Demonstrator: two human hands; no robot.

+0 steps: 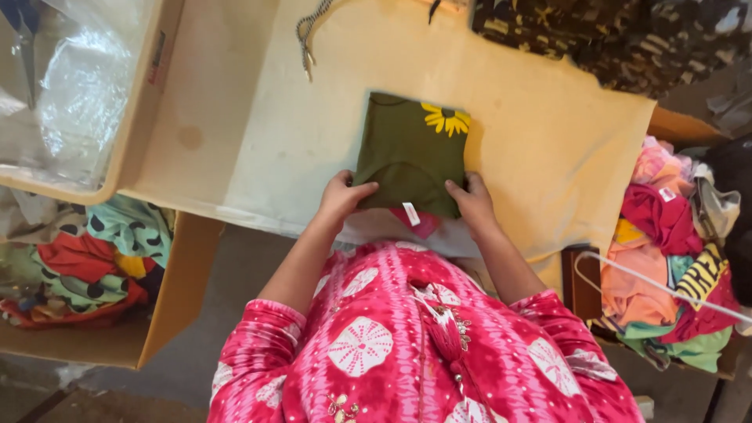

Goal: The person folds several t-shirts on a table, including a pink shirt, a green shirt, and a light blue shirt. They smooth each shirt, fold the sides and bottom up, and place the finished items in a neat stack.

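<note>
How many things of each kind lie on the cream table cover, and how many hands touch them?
Folded olive-green garment with yellow flower: 1
Camouflage cloth: 1
Braided cord: 1
Hands on the garment, left hand and right hand: 2
Total: 5

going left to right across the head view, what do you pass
clear plastic sheet in an open box → cardboard box of mixed clothes → left hand → folded olive green garment with a yellow flower → right hand → pile of pink and orange clothes
</note>
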